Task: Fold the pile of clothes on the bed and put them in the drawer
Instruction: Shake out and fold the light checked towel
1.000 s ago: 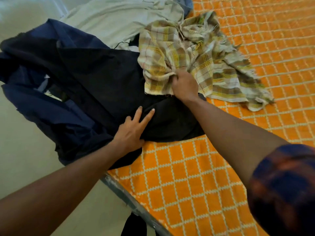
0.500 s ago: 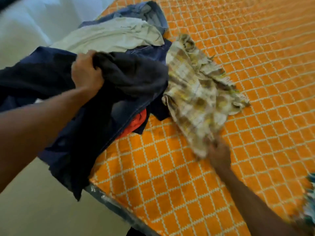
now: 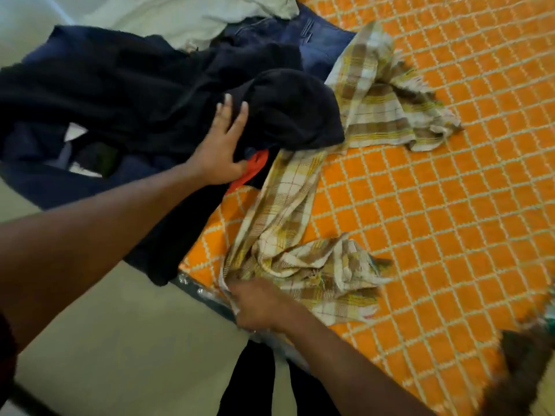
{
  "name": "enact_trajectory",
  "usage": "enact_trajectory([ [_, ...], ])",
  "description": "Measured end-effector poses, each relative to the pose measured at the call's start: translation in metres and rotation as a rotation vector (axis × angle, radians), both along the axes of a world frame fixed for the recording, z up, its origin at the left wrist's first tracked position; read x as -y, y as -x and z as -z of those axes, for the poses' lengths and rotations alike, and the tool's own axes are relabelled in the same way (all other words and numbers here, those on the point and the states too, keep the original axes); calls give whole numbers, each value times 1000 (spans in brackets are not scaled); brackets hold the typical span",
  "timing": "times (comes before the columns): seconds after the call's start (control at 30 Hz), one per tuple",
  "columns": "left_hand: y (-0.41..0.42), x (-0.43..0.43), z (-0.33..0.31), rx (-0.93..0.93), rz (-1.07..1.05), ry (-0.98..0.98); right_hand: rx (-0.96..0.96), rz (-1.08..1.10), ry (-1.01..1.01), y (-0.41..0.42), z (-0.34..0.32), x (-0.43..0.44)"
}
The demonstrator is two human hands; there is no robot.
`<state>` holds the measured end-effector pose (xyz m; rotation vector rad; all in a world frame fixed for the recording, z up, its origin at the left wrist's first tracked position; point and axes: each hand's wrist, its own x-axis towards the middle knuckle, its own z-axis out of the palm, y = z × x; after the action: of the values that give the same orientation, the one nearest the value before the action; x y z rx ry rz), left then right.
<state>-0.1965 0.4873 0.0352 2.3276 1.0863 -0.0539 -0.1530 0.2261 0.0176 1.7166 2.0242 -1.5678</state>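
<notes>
At the near bed edge: right hand (image 3: 258,304) grips a bunched end of the checked cloth (image 3: 282,223), fingers curled into it; half a second ago it was hauling that cloth across mid-bed, now the end sits right at the bed rail (image 3: 207,295)
On the heap: left hand (image 3: 220,148) lies flat, fingers straight and spread, on the black garment (image 3: 285,109); it has let go of the dark fabric it was lifting a moment ago and presses down instead
Checked cloth: drawn into a long strip from the near edge to the far right, just beside the jeans (image 3: 315,40); its middle passes under the black garment's hem; mostly free, not wholly
Meaning for the task: one piece is probably being separated for folding; nothing is folded yet; no drawer in view
Pile: far left, overhanging the bed's left side; pale green garment (image 3: 195,16) at the far end; an orange-red piece (image 3: 255,166) pokes out beside the left thumb
In the way: the black hem over the strip may drag along; the left hand's press likely guards against that
Beyond: orange bedspread (image 3: 435,205) stretches right; likely folding ground
</notes>
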Motion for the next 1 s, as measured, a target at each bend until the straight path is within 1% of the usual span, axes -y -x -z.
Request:
enact_trajectory([
  [0.03, 4, 12, -3, 33, 12, 45, 9, -48, 8, -2, -1, 0],
  [0.1, 10, 30, -12, 93, -39, 139, 2, -38, 17, -6, -2, 2],
  [0.17, 21, 55, -17, 134, -138, 239, -64, 80, -32, -1, -5, 9],
  [0.23, 33, 92, -16, 146, -239, 312, -154, 175, 23, 6, -4, 15],
  [0.27, 39, 114, -13, 153, -270, 304, -178, 156, 67, 9, -3, 16],
  [0.3, 51, 141, -8, 162, -302, 251, -194, 91, 68, 13, 0, 20],
  [0.37, 64, 177, 2, 183, -334, 88, -202, 53, -56, 1, 2, 20],
  [0.4, 71, 193, 7, 184, -363, 49, -166, 93, -164, -9, 3, 20],
  [0.43, 77, 211, 11, 180, -391, 49, -109, 143, -256, -22, 6, 22],
  [0.5, 81, 237, 20, 183, -403, 113, 42, 240, -421, -53, 14, 21],
  [0.57, 74, 257, 25, 180, -407, 193, 167, 226, -523, -86, 22, 16],
  [0.6, 69, 264, 27, 176, -422, 231, 231, 191, -501, -103, 28, 14],
  [0.7, 51, 275, 34, 187, -552, 429, 486, 28, -305, -138, 36, 8],
  [0.73, 43, 279, 35, 187, -597, 505, 511, 32, -257, -144, 37, 11],
  [0.8, 34, 281, 38, 183, -682, 620, 463, 89, -186, -139, 37, 17],
  [0.87, 24, 285, 39, 198, -761, 665, 367, 154, -165, -127, 37, 37],
  [0.93, 18, 287, 37, 233, -819, 659, 239, 285, -143, -106, 39, 70],
  [0.97, 19, 288, 37, 261, -833, 657, 142, 375, -102, -91, 38, 90],
  [1.0, 21, 288, 38, 274, -824, 667, 40, 474, -18, -70, 38, 113],
])
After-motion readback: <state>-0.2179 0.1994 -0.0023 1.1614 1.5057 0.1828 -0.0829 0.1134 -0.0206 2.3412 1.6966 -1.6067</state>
